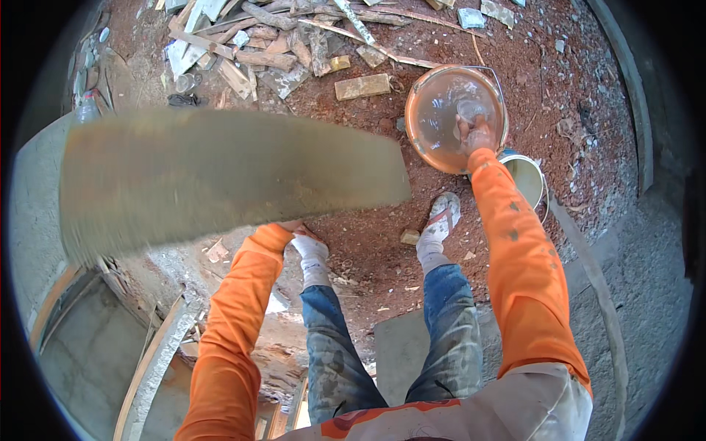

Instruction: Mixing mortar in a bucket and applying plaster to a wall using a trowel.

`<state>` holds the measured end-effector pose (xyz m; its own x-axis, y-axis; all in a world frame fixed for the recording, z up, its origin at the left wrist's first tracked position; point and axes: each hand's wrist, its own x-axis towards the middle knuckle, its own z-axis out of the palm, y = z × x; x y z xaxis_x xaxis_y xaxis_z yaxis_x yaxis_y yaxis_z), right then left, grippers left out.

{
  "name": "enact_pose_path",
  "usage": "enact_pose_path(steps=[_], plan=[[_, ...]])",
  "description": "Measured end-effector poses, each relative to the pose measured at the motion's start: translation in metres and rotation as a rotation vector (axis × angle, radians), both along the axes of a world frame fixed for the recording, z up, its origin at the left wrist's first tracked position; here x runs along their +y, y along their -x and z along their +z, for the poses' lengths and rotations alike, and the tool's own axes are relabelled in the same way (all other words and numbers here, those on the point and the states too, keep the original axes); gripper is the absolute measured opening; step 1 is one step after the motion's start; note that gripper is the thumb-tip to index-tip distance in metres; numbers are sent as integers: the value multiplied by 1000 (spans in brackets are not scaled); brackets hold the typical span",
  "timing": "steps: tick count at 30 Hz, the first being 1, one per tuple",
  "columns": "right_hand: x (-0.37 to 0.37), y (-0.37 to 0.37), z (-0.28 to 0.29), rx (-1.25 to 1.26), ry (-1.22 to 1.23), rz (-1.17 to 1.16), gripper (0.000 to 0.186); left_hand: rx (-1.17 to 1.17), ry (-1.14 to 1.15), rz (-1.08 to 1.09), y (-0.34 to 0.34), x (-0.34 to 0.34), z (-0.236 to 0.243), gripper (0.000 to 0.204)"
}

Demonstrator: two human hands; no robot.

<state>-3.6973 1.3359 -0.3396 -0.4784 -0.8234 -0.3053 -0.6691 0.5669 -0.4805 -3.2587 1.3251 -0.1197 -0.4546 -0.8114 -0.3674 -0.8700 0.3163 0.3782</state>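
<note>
My left hand [292, 225] shows only in part beneath the lower edge of a long, flat, grey-brown board [243, 165]. The board is blurred by motion and spans the left half of the view; it is held up in that hand, whose fingers are mostly hidden behind it. My right hand [478, 137] reaches into an orange-rimmed bucket [414, 121] of murky water. Its fingers close on a clear plastic cup [472, 110] at the water.
Broken wood scraps [276, 48] are piled at the far side. A wooden block [362, 87] lies on the reddish soil near them. A smaller white pail [526, 180] stands right beside the bucket. Another small block [409, 237] lies by my right foot [443, 217].
</note>
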Motion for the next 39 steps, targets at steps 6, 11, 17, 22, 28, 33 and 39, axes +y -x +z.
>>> enact_pose_path(steps=[6, 11, 17, 22, 28, 33, 39], plan=[[-35, -46, 273, -361, 66, 508, 33, 374, 82, 489, 38, 18, 2, 29], [-63, -115, 361, -1138, -389, 692, 37, 520, 77, 666, 51, 18, -8, 28], [-35, -128, 295, -1830, -685, -65, 44, 708, 27, 640, 24, 11, -24, 27], [-4, -89, 207, -1309, -289, -678, 38, 467, 82, 359, 4, 12, 16, 26], [50, -56, 248, -604, 136, -474, 32, 386, 121, 205, 61, 19, 106, 25], [102, -105, 431, -574, 345, -297, 32, 688, -64, 425, 73, 35, 134, 29], [199, -91, 561, -276, 569, -363, 39, 346, -111, -104, 114, 89, 173, 36]])
